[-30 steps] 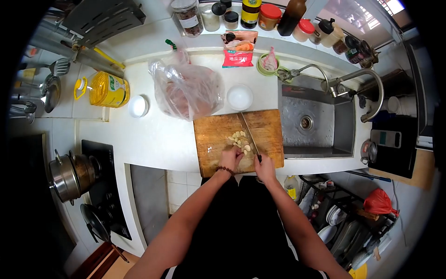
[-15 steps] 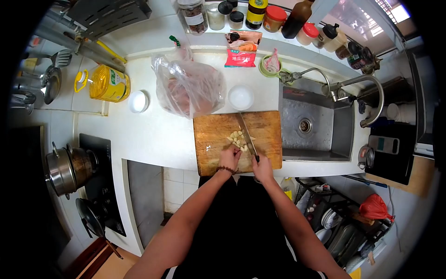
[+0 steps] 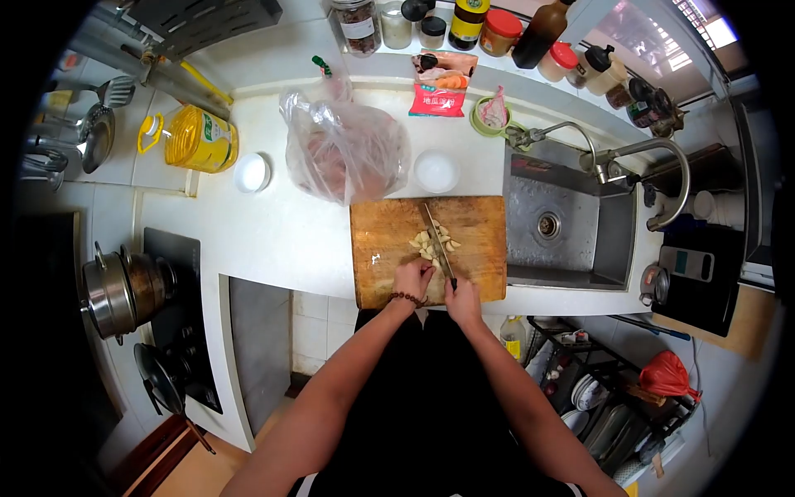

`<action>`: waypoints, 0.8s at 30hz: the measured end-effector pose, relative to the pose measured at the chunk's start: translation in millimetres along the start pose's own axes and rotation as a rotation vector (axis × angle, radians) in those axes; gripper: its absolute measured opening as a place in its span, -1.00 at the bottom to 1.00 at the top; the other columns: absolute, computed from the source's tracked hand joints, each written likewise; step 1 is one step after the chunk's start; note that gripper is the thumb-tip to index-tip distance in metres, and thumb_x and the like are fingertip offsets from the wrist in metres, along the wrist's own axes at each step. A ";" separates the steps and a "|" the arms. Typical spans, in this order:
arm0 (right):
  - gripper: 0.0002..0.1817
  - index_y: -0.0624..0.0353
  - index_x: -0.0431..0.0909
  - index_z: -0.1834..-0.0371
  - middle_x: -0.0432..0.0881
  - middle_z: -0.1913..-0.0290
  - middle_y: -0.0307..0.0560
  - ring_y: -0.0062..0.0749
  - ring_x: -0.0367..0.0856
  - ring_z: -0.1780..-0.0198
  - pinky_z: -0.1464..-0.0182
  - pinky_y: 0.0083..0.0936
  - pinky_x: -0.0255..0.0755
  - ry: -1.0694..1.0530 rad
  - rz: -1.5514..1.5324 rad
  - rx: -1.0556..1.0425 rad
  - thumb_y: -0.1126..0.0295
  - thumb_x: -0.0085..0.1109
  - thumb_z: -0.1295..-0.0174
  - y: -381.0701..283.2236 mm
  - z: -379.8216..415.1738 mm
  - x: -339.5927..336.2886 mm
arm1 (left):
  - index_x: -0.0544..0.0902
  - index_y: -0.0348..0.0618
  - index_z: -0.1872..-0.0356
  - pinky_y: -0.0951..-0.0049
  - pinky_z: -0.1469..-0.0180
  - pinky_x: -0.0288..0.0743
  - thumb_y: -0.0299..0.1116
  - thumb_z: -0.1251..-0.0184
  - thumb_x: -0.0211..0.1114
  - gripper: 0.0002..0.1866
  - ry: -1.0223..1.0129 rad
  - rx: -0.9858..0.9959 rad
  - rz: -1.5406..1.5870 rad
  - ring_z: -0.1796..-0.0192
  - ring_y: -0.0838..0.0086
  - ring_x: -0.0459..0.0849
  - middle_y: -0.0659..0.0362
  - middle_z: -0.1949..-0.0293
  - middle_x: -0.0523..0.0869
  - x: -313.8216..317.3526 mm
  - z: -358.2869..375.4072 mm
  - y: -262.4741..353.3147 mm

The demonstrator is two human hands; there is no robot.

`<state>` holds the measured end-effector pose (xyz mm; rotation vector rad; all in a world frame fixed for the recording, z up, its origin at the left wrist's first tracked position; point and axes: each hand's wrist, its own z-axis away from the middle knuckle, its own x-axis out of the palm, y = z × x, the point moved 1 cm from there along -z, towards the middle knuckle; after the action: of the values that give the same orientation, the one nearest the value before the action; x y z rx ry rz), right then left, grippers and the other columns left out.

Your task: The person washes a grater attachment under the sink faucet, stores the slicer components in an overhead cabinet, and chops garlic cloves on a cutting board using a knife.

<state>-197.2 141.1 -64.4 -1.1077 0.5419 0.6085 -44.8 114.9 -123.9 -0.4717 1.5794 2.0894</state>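
Note:
A kitchen knife [image 3: 434, 234] lies across the wooden cutting board [image 3: 377, 228], its blade pointing away from me. My right hand [image 3: 463, 300] is wrapped round the dark handle at the board's near edge. Pale garlic cloves and pieces [image 3: 424, 243] are spread on both sides of the blade. My left hand [image 3: 413, 280], with a beaded bracelet at the wrist, is closed just left of the knife. Its fingertips are pinched against a garlic clove [image 3: 436, 262], mostly hidden by the fingers.
Behind the board are a white bowl [image 3: 436, 171] and a plastic bag of pinkish meat [image 3: 348, 157]. The steel sink [image 3: 571, 277] adjoins on the right. Further left are a small white bowl [image 3: 252, 173], an oil jug [image 3: 200, 141] and a stove with a pot [image 3: 112, 294].
The knife has shifted slightly left, and its blade now passes through the middle of the garlic, with pieces on its right side. The view has shifted a little.

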 end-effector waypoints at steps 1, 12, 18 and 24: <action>-0.76 0.33 0.64 0.29 0.65 0.40 0.40 0.40 0.66 0.26 0.20 0.12 0.54 0.001 0.001 -0.001 0.33 0.18 -0.38 0.9 0.1 -0.4 | 0.78 -0.27 0.18 0.28 0.22 0.67 -0.32 -0.30 0.49 -0.78 0.001 0.001 0.001 0.29 0.20 0.83 -0.02 0.33 0.83 1.1 0.4 -0.9; -0.76 0.34 0.63 0.28 0.61 0.44 0.38 0.37 0.64 0.28 0.27 0.02 0.47 -0.006 -0.075 0.008 0.34 0.20 -0.41 -24.7 4.4 -17.0 | 0.78 -0.30 0.19 0.36 0.27 0.64 -0.38 -0.36 0.44 -0.83 0.030 -0.080 0.090 0.36 0.32 0.81 0.05 0.41 0.82 -4.0 0.7 -14.8; -0.78 0.33 0.66 0.22 0.65 0.37 0.41 0.41 0.65 0.26 0.22 0.08 0.50 0.006 -0.052 0.011 0.35 0.19 -0.40 -28.1 5.9 -10.7 | 0.80 -0.29 0.14 0.32 0.25 0.64 -0.39 -0.36 0.43 -0.82 0.028 0.026 0.047 0.36 0.28 0.81 -0.01 0.39 0.83 -2.1 1.4 -14.4; -0.80 0.29 0.67 0.09 0.65 0.32 0.43 0.42 0.65 0.21 0.20 0.10 0.52 0.019 0.004 -0.012 0.39 0.17 -0.38 -21.6 4.2 10.3 | 0.81 -0.29 0.15 0.31 0.23 0.64 -0.40 -0.36 0.42 -0.83 -0.045 -0.047 0.059 0.34 0.26 0.82 -0.05 0.35 0.84 -2.5 -0.8 -9.6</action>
<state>-174.5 139.9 -55.8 -1.1250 0.5577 0.6060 -37.3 115.8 -130.4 -0.3953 1.5385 2.1704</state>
